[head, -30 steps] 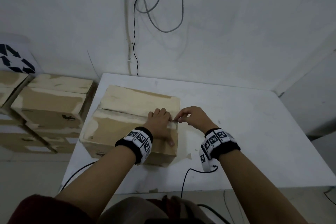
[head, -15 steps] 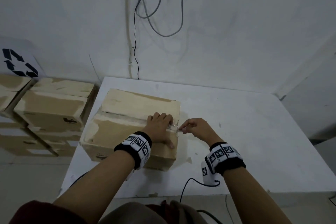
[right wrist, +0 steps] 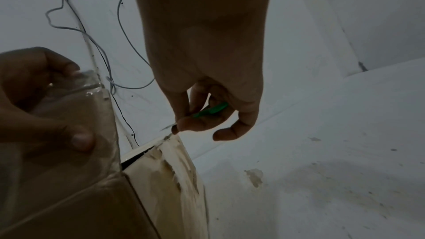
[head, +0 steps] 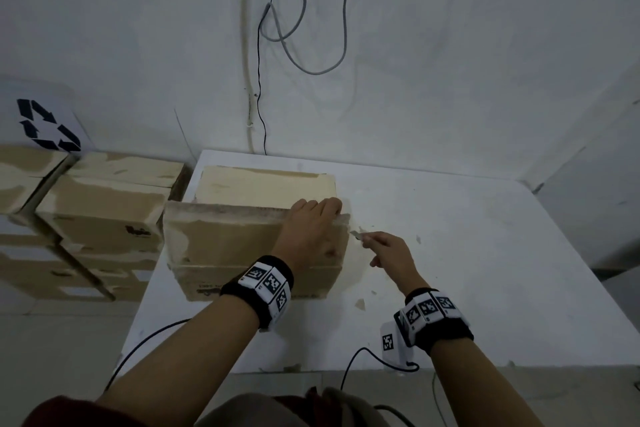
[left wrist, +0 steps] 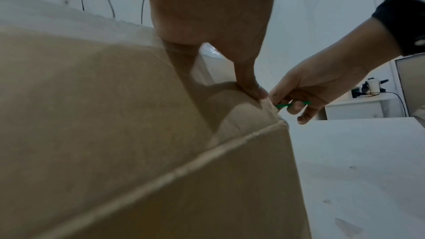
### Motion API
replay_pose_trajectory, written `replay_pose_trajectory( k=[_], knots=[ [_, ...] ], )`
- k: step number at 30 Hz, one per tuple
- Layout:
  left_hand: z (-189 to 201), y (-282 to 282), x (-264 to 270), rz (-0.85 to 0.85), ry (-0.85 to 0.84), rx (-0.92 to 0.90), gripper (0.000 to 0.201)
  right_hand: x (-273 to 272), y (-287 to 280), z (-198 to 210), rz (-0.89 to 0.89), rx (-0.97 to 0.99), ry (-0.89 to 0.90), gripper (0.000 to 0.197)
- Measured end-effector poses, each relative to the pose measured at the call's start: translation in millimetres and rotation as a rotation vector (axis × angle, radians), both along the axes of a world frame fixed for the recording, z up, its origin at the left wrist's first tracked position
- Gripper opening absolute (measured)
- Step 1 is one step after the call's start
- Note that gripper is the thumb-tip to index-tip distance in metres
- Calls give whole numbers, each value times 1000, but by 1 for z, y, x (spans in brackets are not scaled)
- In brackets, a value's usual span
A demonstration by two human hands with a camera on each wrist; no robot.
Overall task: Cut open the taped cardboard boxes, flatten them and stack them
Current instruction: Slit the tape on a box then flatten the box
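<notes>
A brown cardboard box (head: 249, 239) stands on the left part of the white table (head: 485, 270). Its near top flap (head: 225, 236) is lifted off the far flap (head: 263, 185). My left hand (head: 311, 229) grips the free edge of the near flap at its right end, fingers curled over it and thumb (left wrist: 250, 86) on the outside. My right hand (head: 384, 248) is just right of the box corner and pinches a small green-handled cutter (right wrist: 210, 109), blade (head: 356, 235) pointing at the box. Clear tape (right wrist: 89, 83) clings to the flap edge.
Several more taped cardboard boxes (head: 100, 208) are stacked on the floor left of the table. A white card with a recycling sign (head: 45, 125) leans behind them. Cables (head: 294, 28) hang on the wall. Cardboard scraps (head: 360, 303) and black wrist cables (head: 360, 357) lie near the table's front edge.
The right hand drew the cutter off the right end of the seam and away from the box. The left hand has raised the near flap, so the seam now gapes.
</notes>
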State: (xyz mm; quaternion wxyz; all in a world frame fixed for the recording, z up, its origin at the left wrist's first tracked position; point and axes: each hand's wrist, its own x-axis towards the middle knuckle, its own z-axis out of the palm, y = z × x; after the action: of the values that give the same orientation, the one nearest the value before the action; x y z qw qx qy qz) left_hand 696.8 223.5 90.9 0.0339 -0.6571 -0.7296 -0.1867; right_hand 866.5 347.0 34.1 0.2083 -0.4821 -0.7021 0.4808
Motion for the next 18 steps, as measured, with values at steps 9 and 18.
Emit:
replay_pose_trajectory(
  k=[9,18],
  knots=[
    [24,-36,24,133,-311,-389,49,-6,-16,3,-13,-86,127,22],
    [-39,-61,44,138,-13,-530,64,-14,-22,2,59,3,72,12]
  ],
)
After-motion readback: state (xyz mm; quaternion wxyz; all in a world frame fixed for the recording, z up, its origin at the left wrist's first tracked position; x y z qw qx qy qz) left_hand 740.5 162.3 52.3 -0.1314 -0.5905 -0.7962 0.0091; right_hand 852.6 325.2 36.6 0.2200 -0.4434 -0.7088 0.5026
